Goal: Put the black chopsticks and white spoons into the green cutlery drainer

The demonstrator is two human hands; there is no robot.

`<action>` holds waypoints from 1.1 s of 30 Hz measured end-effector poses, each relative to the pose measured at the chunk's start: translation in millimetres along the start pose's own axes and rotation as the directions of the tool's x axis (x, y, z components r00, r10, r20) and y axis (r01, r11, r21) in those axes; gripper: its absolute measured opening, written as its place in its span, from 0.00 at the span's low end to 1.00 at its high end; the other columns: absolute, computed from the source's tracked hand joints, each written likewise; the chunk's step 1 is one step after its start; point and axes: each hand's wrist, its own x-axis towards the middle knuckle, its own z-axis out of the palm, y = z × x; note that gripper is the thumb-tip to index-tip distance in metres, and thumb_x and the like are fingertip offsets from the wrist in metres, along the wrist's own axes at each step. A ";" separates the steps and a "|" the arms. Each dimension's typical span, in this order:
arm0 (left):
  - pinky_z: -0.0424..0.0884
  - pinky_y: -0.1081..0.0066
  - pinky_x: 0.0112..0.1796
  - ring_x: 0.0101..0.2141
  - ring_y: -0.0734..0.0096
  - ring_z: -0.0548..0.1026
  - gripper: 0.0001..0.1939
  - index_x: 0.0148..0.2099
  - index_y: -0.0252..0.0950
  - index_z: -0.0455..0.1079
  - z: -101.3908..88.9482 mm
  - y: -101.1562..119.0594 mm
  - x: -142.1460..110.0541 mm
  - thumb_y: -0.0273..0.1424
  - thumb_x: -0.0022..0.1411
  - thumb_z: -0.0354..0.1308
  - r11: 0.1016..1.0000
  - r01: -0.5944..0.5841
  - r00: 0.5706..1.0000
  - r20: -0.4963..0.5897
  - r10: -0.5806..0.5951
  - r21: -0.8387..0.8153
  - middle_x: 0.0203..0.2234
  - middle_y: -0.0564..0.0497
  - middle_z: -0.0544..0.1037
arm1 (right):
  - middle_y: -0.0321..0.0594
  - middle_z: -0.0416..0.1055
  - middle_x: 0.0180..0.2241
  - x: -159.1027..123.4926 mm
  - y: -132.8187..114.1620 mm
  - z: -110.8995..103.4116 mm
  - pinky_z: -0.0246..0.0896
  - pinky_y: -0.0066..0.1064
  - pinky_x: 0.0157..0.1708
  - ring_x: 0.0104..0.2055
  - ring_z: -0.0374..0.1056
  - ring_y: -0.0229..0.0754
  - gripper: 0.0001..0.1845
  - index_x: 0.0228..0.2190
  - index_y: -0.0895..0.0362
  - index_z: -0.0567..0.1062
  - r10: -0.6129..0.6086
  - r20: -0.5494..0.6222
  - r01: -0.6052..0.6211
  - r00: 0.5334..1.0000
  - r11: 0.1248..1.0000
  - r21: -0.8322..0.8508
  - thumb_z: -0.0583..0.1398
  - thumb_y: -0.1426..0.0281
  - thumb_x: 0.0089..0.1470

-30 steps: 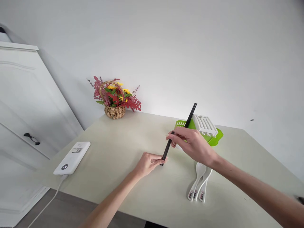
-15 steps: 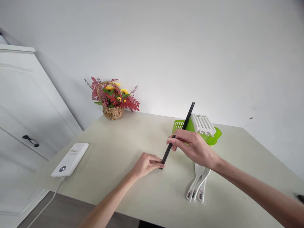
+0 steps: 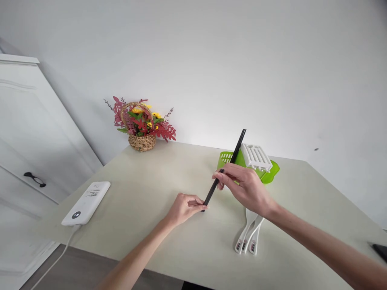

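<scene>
A bundle of black chopsticks [image 3: 212, 191] slants up and away from me above the table; how many there are I cannot tell. My left hand [image 3: 186, 207] pinches their lower end. Around their middle, the fingers of my right hand [image 3: 242, 183] are closed. Behind the right hand stands a green plastic utensil holder [image 3: 226, 157] with slots in its side, partly hidden by the hand. A white slotted rack [image 3: 256, 157] rests on top of it, tilted. Several white spoons [image 3: 246, 237] lie under my right wrist, their bowls partly covered.
A wicker basket of artificial flowers [image 3: 142, 143] stands near the wall. At the left, a white power bank [image 3: 87, 203] lies with a cable plugged in. A white cabinet [image 3: 36, 133] borders the table [image 3: 145, 189]. A dark object [image 3: 380, 250] sits at the right edge.
Both hands keep their hold on the chopsticks, and their pose is nearly the same. The whole view has shifted slightly, so things sit a little further left.
</scene>
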 end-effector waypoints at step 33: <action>0.77 0.73 0.40 0.36 0.65 0.84 0.14 0.40 0.36 0.82 -2.4 -2.3 -2.1 0.42 0.65 0.65 0.976 -0.117 0.993 0.048 0.110 0.185 0.34 0.48 0.86 | 0.40 0.79 0.28 8.3 -24.7 -59.2 0.70 0.32 0.32 0.31 0.76 0.42 0.22 0.35 0.55 0.76 0.219 -0.101 -0.215 0.971 0.975 0.048 0.60 0.48 0.63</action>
